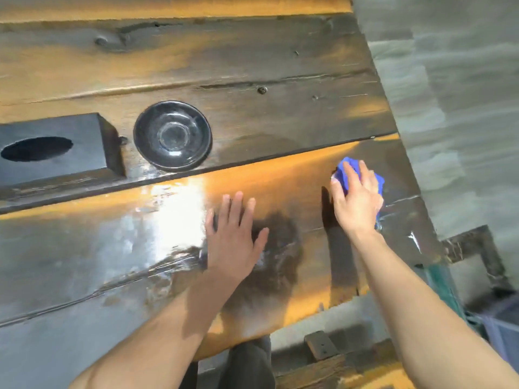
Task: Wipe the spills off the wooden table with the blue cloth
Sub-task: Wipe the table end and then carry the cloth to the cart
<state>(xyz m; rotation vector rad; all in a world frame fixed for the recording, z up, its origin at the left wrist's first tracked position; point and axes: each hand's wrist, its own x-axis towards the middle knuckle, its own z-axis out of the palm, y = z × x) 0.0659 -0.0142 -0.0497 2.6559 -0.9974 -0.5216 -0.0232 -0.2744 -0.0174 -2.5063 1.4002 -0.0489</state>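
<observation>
Blue cloth (pixel 379 181) bunched under my right hand (pixel 355 202), mid-wipe near table (pixel 252 66) corner; left hand (pixel 233 240) flat, released. Next: sweep toward wet sheen (pixel 168 214).

Left hand (pixel 234 242) flat, fingers spread, palm down – right hand (pixel 355 197) cupped, gripping, forearms bare, extended.

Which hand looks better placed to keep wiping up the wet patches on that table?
The right hand: it already presses the blue cloth onto the wooden table near its right end. The left hand lies flat and empty on the wood, so it seems suited only to bracing.
</observation>
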